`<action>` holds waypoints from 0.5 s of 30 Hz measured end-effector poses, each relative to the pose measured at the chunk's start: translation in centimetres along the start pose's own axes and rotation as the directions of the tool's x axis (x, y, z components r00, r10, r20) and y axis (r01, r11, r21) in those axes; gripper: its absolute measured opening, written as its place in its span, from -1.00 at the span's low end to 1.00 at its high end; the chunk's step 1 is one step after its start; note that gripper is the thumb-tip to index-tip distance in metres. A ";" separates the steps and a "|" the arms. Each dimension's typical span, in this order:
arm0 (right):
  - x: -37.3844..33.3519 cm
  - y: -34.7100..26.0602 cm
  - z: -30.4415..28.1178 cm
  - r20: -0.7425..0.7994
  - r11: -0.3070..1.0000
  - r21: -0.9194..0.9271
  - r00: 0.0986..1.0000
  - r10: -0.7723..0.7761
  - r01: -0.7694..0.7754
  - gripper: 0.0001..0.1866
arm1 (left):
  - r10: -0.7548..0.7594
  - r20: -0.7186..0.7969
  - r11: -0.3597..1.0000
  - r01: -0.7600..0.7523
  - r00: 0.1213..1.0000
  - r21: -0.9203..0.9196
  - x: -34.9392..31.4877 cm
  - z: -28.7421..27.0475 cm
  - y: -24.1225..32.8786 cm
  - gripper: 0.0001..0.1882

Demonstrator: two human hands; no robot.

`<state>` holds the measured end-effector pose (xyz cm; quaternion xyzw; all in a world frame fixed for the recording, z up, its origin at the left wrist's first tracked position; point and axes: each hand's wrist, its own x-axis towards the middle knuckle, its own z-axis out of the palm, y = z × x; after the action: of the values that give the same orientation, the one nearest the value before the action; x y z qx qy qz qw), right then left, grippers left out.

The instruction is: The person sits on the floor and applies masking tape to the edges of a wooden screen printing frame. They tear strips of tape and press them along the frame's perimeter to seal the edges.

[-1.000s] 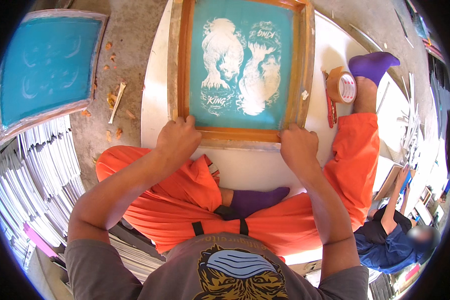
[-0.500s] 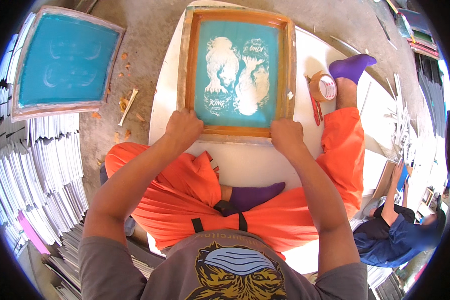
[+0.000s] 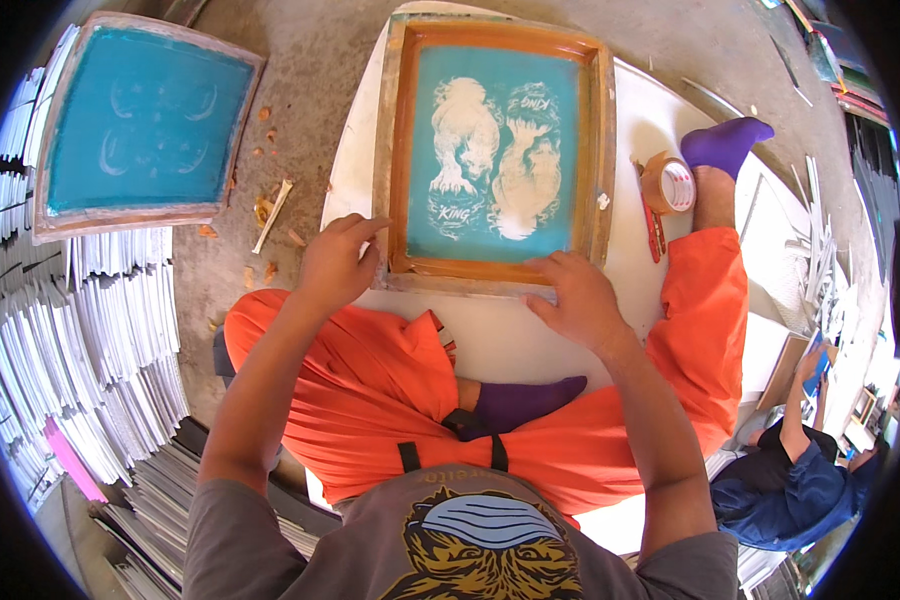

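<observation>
A wooden screen-printing frame (image 3: 600, 150) lies on a white board in front of me. Its blue-green mesh (image 3: 435, 75) carries two pale animal pictures, one upside down to the other. Beside the frame's lower left corner is my left hand (image 3: 338, 262), its fingers loosely stretched toward the side rail. My right hand (image 3: 577, 300) rests at the near rail by the lower right corner, fingertips over the wood and thumb apart on the near side. Neither hand grips the frame now.
A roll of brown tape (image 3: 667, 185) and a red cutter knife (image 3: 655, 232) lie right of the frame. Another blue-green screen (image 3: 150, 115) leans on stacked white sheets (image 3: 120, 340) at left. A stick (image 3: 273, 215) lies on the floor. A person (image 3: 795, 480) works at the lower right.
Both hands have loosened from the frame's near corners and their fingers have spread. The left hand has drawn off to the left. The whole view has shifted slightly; the frame stays on the board.
</observation>
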<state>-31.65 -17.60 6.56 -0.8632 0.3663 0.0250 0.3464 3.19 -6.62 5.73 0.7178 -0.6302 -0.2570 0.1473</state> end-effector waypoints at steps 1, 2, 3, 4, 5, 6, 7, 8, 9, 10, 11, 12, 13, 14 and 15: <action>0.4 -0.4 0.8 -0.011 0.999 0.012 0.999 -0.047 0.047 -0.56 | -0.045 0.009 0.999 0.045 0.999 -0.017 -0.3 -0.2 -0.4 -0.69; 1.0 -0.9 1.7 -0.022 0.995 0.023 0.995 -0.095 0.096 -0.55 | -0.092 0.018 0.995 0.092 0.996 -0.034 -0.6 -0.4 -0.6 -0.71; 1.6 -1.6 2.4 -0.012 0.993 0.052 0.994 -0.106 0.107 -0.54 | -0.139 0.045 0.989 0.142 0.989 -0.052 -0.8 -0.5 -0.4 -0.73; 2.4 -2.4 3.2 -0.002 0.990 0.081 0.993 -0.118 0.118 -0.53 | -0.186 0.073 0.979 0.191 0.980 -0.068 -1.0 -0.6 -0.1 -0.75; 3.1 -3.2 4.0 0.009 0.985 0.111 0.991 -0.131 0.130 -0.52 | -0.235 0.101 0.966 0.243 0.967 -0.083 -1.2 -0.5 0.1 -0.77; 3.9 -3.9 4.6 0.031 0.982 0.134 0.990 -0.137 0.131 -0.51 | -0.254 0.108 0.961 0.263 0.961 -0.085 -1.5 -0.2 0.2 -0.79; 4.9 -4.4 5.3 0.053 0.979 0.156 0.988 -0.142 0.132 -0.50 | -0.272 0.115 0.955 0.282 0.955 -0.087 -1.7 0.2 0.3 -0.80; 5.7 -4.9 5.8 0.073 0.975 0.177 0.986 -0.147 0.132 -0.49 | -0.288 0.121 0.950 0.300 0.950 -0.089 -1.8 0.5 0.4 -0.79; 6.3 -5.1 6.5 0.063 0.971 0.191 0.985 -0.159 0.144 -0.48 | -0.297 0.130 0.949 0.307 0.946 -0.070 -1.8 0.7 0.7 -0.78; 6.8 -5.3 7.3 0.053 0.966 0.204 0.984 -0.169 0.155 -0.47 | -0.305 0.140 0.948 0.314 0.942 -0.051 -1.7 0.8 0.9 -0.76; 7.3 -5.5 7.6 0.043 0.961 0.217 0.982 -0.183 0.170 -0.47 | -0.315 0.148 0.946 0.323 0.938 -0.032 -1.7 0.8 1.2 -0.73; 7.6 -5.6 7.8 0.062 0.967 0.201 0.983 -0.175 0.159 -0.48 | -0.341 0.167 0.938 0.346 0.925 0.000 -1.6 0.9 1.4 -0.71; 7.7 -5.8 7.9 0.082 0.972 0.184 0.983 -0.166 0.149 -0.49 | -0.366 0.187 0.930 0.367 0.912 0.033 -1.5 1.0 1.7 -0.68; 7.8 -5.8 7.8 0.101 0.976 0.165 0.982 -0.158 0.140 -0.49 | -0.392 0.203 0.920 0.387 0.897 0.063 -1.5 1.1 1.9 -0.65; 7.8 -5.8 8.0 0.095 0.976 0.165 0.982 -0.161 0.144 -0.48 | -0.409 0.198 0.912 0.405 0.891 0.064 -1.5 1.2 1.9 -0.65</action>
<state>-20.52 -14.65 1.57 -0.8560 0.2806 0.0159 0.4339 0.85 -5.29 6.03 0.8045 -0.4803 -0.3490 0.0164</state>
